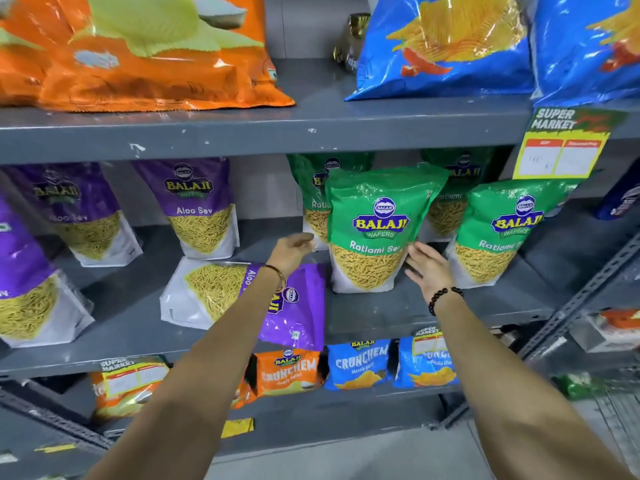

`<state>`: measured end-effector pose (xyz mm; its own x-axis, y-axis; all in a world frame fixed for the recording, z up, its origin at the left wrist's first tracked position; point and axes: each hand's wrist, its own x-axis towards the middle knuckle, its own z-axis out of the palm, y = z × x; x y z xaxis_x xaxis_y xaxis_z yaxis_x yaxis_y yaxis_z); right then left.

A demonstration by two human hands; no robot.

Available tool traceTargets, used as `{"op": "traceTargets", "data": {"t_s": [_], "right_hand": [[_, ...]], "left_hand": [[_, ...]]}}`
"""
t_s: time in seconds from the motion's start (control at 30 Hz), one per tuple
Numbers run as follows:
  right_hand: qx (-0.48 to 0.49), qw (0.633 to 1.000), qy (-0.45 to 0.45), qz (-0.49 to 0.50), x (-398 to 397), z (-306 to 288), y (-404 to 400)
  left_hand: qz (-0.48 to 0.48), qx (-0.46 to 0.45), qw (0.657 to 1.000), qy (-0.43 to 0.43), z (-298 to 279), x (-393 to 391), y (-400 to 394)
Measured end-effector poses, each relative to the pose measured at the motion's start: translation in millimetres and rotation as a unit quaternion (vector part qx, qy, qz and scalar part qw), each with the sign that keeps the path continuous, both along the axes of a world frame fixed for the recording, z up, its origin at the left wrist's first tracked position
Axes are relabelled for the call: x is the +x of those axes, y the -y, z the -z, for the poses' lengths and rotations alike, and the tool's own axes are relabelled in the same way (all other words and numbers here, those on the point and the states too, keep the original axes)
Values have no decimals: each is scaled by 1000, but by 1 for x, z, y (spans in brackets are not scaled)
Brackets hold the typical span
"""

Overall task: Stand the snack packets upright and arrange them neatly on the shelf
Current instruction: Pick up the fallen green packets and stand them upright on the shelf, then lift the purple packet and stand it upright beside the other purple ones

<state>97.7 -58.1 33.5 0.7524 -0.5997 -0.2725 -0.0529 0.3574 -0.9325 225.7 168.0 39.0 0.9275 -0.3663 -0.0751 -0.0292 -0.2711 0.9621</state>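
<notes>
Shelf [398, 313]: upright Balaji Ratlami Sev packet [375, 230].

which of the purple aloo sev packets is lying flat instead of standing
The purple Aloo Sev packet at the front of the middle shelf, under the left hand's forearm. It lies flat and turned sideways; the other purple packets stand upright.

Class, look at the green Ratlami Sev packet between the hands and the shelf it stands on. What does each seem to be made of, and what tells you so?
Green Ratlami Sev packet: likely thin glossy plastic film, judging by bright glare and crinkles near its top. Shelf: probably grey painted metal, since its front edge shows small pale chips.
</notes>
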Motion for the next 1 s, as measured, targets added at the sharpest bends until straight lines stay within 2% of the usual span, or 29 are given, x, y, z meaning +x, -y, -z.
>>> {"op": "traceTargets", "data": {"t_s": [0.07, 0.13, 0.2, 0.3, 0.43, 0.53, 0.6, 0.77, 0.83, 0.93, 1.0], "right_hand": [[20, 999, -11, 36, -4, 6, -15], [45, 996, -14, 79, -10, 13, -36], [56, 991, -23, 118, -15, 19, -61], [78, 983, -27, 161, -26, 25, -105], [87, 978, -36, 184, -37, 35, -163], [136, 967, -54, 210, -41, 40, -197], [168, 967, -79, 173, -40, 39, -216], [195, 972, -128, 29, -22, 42, -256], [196, 972, -128, 6, -13, 40, -267], [200, 972, -125, -5, -3, 40, -276], [216, 967, -132, -19, 1, 42, -277]], "left_hand": [[3, 131, 988, 79, 2, 15, -32], [21, 285, 951, 120, 0, 29, -68], [43, 424, 896, 122, -4, 41, -102], [71, 525, 842, 106, -8, 49, -142], [91, 512, 845, 122, -10, 45, -164], [82, 531, 830, 146, -13, 40, -174], [87, 534, 830, 132, -11, 37, -183], [90, 464, 877, 82, -1, 29, -207], [75, 433, 897, 45, 2, 27, -211], [68, 338, 938, -28, 5, 26, -213], [70, 308, 948, -49, 8, 25, -216]]}}
